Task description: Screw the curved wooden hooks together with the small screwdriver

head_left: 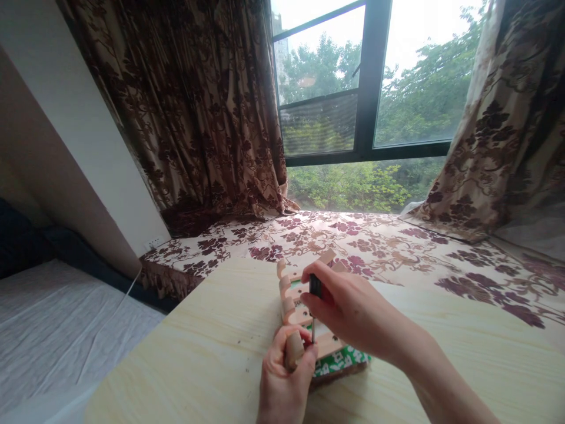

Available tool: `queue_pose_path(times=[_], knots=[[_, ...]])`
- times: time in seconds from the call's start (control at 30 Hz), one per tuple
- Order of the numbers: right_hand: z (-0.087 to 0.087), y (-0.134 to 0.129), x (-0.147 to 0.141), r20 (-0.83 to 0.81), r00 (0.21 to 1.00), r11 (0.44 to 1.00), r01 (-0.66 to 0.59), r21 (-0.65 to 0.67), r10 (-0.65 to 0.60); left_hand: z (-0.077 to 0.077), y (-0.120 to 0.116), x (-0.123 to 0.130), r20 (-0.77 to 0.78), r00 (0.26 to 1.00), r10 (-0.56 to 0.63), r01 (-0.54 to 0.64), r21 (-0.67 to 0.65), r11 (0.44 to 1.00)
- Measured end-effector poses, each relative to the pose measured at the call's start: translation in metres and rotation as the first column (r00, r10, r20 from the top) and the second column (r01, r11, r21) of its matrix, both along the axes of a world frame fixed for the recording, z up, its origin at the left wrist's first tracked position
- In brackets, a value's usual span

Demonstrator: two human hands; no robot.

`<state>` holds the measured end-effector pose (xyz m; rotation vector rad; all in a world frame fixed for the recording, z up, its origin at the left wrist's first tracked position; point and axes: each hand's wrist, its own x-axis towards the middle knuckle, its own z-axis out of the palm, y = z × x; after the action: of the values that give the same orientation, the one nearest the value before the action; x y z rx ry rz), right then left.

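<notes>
A screwdriver (315,286) with a dark handle is gripped by my right hand (342,300), its thin shaft pointing straight down. The tip ends beside the fingers of my left hand (286,374), which are closed around a rounded light wooden piece (293,350) at the near left corner of a wooden assembly. That assembly has several wooden parts with curved edges (286,294) along its left side and dark holes in its flat pieces. Beneath it is a green and white patterned side (341,360) with a brown lower edge. My right hand hides part of the top.
The assembly stands on a pale wood-grain table (198,347). Beyond the table lies a floral-covered window ledge (318,229), with patterned curtains (198,106) and a window (368,82). A bed (66,335) is at the left.
</notes>
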<state>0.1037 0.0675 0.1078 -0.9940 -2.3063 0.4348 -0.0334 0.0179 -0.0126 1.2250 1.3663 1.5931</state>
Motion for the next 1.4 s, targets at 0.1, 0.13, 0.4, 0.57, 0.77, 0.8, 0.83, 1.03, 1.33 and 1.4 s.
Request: queue_pose_path(times=[0.1,0.13,0.4,0.57,0.77,0.8,0.83,1.03,1.33,1.4], knots=[[0.001,-0.002,0.001,-0.003,1.000,0.999,-0.020,-0.028,0.020,0.001,-0.001,-0.002,-0.008,1.000,-0.025,0.025,-0.007,1.000],[0.001,-0.002,0.001,-0.006,1.000,0.999,-0.018,-0.036,0.018,0.001,-0.001,-0.002,-0.014,1.000,-0.022,0.022,-0.009,1.000],[0.002,-0.002,0.000,-0.014,1.000,1.000,-0.018,-0.023,0.017,0.001,0.000,0.002,0.004,0.998,0.068,-0.068,0.010,0.998],[0.003,-0.003,-0.001,-0.025,0.999,0.999,-0.042,-0.005,0.042,0.003,-0.001,0.000,0.062,0.998,0.020,-0.019,-0.027,0.999],[0.005,-0.005,0.002,0.013,0.999,0.999,-0.047,-0.005,0.047,0.007,-0.005,-0.001,0.090,0.996,-0.010,0.014,-0.047,0.999],[0.005,-0.006,0.003,0.011,0.998,0.998,-0.055,-0.013,0.055,0.006,-0.005,-0.001,0.092,0.996,-0.016,0.021,-0.050,0.999],[0.006,-0.007,0.004,0.008,0.998,0.998,-0.061,-0.023,0.062,0.006,-0.005,-0.002,0.097,0.995,-0.022,0.027,-0.053,0.998],[0.006,-0.005,0.009,-0.029,0.998,0.997,-0.049,-0.054,0.047,0.000,-0.005,-0.002,0.159,0.987,0.008,-0.001,-0.048,0.999],[0.005,-0.004,0.006,-0.021,0.999,0.999,-0.029,-0.044,0.028,0.001,-0.002,-0.001,0.057,0.998,0.011,-0.011,0.002,1.000],[0.005,-0.006,0.005,-0.018,0.999,0.998,-0.034,-0.048,0.033,0.002,-0.002,-0.002,0.021,1.000,0.013,-0.013,0.000,1.000]])
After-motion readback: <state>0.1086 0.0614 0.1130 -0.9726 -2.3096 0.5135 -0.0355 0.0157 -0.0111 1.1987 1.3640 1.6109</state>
